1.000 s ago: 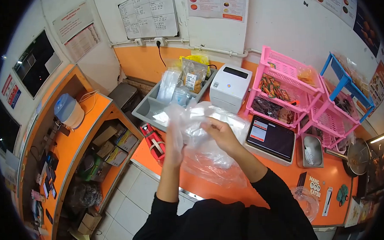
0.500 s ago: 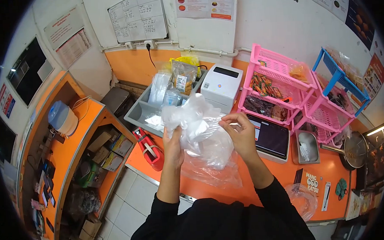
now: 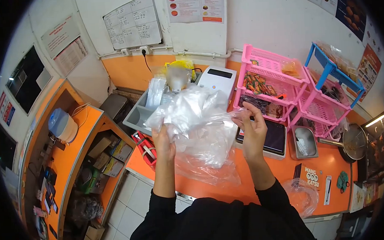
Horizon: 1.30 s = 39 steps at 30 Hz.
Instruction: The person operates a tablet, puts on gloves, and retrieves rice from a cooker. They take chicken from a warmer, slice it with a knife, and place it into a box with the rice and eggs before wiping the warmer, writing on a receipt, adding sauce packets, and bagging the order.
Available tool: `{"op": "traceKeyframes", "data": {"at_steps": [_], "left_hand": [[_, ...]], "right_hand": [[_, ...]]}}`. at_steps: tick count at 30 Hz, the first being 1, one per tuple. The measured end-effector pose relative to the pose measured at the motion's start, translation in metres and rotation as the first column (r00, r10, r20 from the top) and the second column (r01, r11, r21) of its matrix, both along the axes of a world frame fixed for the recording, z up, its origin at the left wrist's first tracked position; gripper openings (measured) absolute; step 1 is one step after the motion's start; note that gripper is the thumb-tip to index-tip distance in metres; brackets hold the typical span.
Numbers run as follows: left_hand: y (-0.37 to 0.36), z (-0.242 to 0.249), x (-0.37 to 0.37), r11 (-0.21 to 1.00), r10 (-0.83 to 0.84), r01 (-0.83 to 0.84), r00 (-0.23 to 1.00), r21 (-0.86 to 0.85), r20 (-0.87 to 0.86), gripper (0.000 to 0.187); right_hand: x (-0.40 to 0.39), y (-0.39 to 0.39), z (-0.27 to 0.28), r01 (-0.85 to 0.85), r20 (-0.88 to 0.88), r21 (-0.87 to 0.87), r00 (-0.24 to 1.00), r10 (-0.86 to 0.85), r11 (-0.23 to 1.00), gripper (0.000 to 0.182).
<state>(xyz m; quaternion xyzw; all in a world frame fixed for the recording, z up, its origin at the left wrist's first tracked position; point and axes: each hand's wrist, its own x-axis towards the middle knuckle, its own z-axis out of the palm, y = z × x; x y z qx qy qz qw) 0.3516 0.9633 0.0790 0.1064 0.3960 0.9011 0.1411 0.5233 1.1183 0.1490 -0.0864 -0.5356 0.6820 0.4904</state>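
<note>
A bunch of clear plastic bags [image 3: 189,109] is held up over the orange counter. My left hand [image 3: 163,142] is closed round its left side. With thumb and forefinger, my right hand [image 3: 251,122] pinches a strand of the plastic and stretches it to the right; its other fingers are loosely raised. Below the bunch, more clear plastic [image 3: 206,162] lies spread on the counter. Just left of my left hand sits a red tape dispenser [image 3: 144,148].
Behind stand a grey divided tray [image 3: 136,116] with packets and a white label printer [image 3: 217,81]. Pink stacked baskets [image 3: 271,80], a tablet screen [image 3: 274,138], a metal container [image 3: 304,143] and a pan [image 3: 353,144] are on the right. A cutter [image 3: 327,190] lies near the front edge.
My right hand has moved right and slightly up, drawing a strand of plastic out from the bunch. The bunch has widened, and my left hand has shifted a little left.
</note>
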Motion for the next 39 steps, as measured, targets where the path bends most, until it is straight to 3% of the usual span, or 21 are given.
{"op": "traceKeyframes", "data": {"at_steps": [2, 3, 5, 10, 12, 14, 15, 17, 18, 21, 22, 24, 26, 28, 30, 32, 35, 36, 37, 38, 39], "left_hand": [[0.000, 0.003, 0.007, 0.996, -0.082, 0.083, 0.994, 0.010, -0.078, 0.041], [0.010, -0.001, 0.008, 0.970, -0.241, 0.237, 0.958, 0.046, 0.152, 0.050], [0.025, -0.016, 0.042, 0.878, -0.479, 0.465, 0.858, 0.114, 0.184, 0.060], [0.036, 0.000, 0.078, 0.841, -0.540, 0.540, 0.841, -0.024, -0.014, 0.070], [0.027, -0.003, 0.073, 0.812, -0.584, 0.582, 0.812, -0.050, -0.026, 0.073], [0.017, 0.001, 0.070, 0.760, -0.644, 0.574, 0.727, -0.304, -0.238, 0.072], [0.017, 0.002, 0.069, 0.756, -0.649, 0.579, 0.725, -0.305, -0.231, 0.072], [0.020, 0.005, 0.063, 0.764, -0.625, 0.395, 0.650, -0.511, -0.432, 0.072], [0.020, 0.007, 0.060, 0.761, -0.629, 0.400, 0.647, -0.512, -0.431, 0.072], [0.014, 0.019, 0.050, 0.807, -0.550, 0.273, 0.672, -0.525, -0.496, 0.068], [0.014, 0.022, 0.048, 0.808, -0.549, 0.273, 0.671, -0.522, -0.499, 0.068], [0.012, 0.027, 0.042, 0.864, -0.479, 0.290, 0.722, -0.411, -0.500, 0.067], [0.006, 0.017, 0.028, 0.866, -0.461, 0.227, 0.710, -0.446, -0.533, 0.064], [0.011, 0.002, 0.010, 0.886, -0.442, 0.372, 0.859, -0.277, -0.260, 0.060], [0.013, 0.016, 0.010, 0.894, -0.391, 0.295, 0.881, -0.338, -0.267, 0.056], [0.012, 0.021, 0.003, 0.949, -0.272, 0.243, 0.953, -0.201, -0.133, 0.059], [0.003, 0.029, -0.028, 0.966, -0.044, -0.068, 0.908, -0.249, -0.417, 0.049], [-0.004, 0.016, -0.058, 0.909, 0.004, -0.179, 0.906, -0.376, -0.423, 0.038], [-0.003, 0.001, -0.084, 0.671, 0.181, -0.682, 0.533, -0.293, -0.826, 0.032], [-0.007, -0.016, -0.105, 0.668, 0.171, -0.678, 0.540, -0.306, -0.824, 0.032], [-0.011, -0.035, -0.125, 0.485, -0.010, -0.772, 0.466, -0.412, -0.885, 0.031]], "right_hand": [[0.001, -0.001, 0.000, -0.020, 0.028, -0.013, 0.999, 0.020, 1.000, 0.031], [-0.005, -0.004, -0.007, -0.129, 0.085, 0.018, 0.988, 0.127, 0.992, 0.031], [-0.023, -0.017, -0.028, -0.292, 0.145, -0.006, 0.946, 0.290, 0.956, 0.033], [-0.018, -0.019, -0.028, -0.299, 0.356, -0.081, 0.882, 0.308, 0.951, 0.031], [-0.009, -0.006, -0.016, -0.446, 0.326, 0.042, 0.852, 0.410, 0.894, 0.029], [0.002, 0.000, 0.008, -0.399, 0.440, 0.099, 0.839, 0.319, 0.912, 0.027], [0.003, 0.003, 0.016, -0.364, 0.419, 0.143, 0.865, 0.277, 0.920, 0.026], [0.006, 0.009, 0.033, -0.279, 0.429, 0.232, 0.889, 0.159, 0.932, 0.023], [0.004, 0.012, 0.038, -0.274, 0.429, 0.230, 0.890, 0.155, 0.934, 0.023], [0.001, 0.016, 0.056, -0.073, 0.200, 0.214, 0.979, 0.029, 0.974, 0.019], [0.002, 0.018, 0.061, -0.072, 0.199, 0.218, 0.980, 0.028, 0.973, 0.019], [0.005, 0.022, 0.068, 0.080, 0.019, 0.123, 0.996, -0.083, 0.989, 0.018], [0.010, 0.026, 0.070, 0.143, -0.016, 0.131, 0.990, -0.143, 0.981, 0.021], [0.009, 0.039, 0.059, 0.197, -0.125, 0.066, 0.974, -0.188, 0.978, 0.020], [0.012, 0.047, 0.049, 0.206, -0.113, 0.014, 0.973, -0.203, 0.978, 0.020], [0.019, 0.059, 0.039, 0.226, -0.107, -0.127, 0.965, -0.240, 0.966, 0.019], [0.040, 0.073, 0.026, 0.219, -0.095, -0.186, 0.966, -0.239, 0.958, 0.021], [0.049, 0.073, 0.021, 0.191, -0.095, -0.239, 0.971, -0.219, 0.952, 0.021], [0.061, 0.069, 0.024, 0.209, -0.090, -0.272, 0.966, -0.241, 0.939, 0.020], [0.074, 0.068, 0.025, 0.213, -0.079, -0.281, 0.967, -0.243, 0.936, 0.020], [0.089, 0.070, 0.025, 0.224, -0.100, -0.261, 0.961, -0.258, 0.939, 0.021]]}}
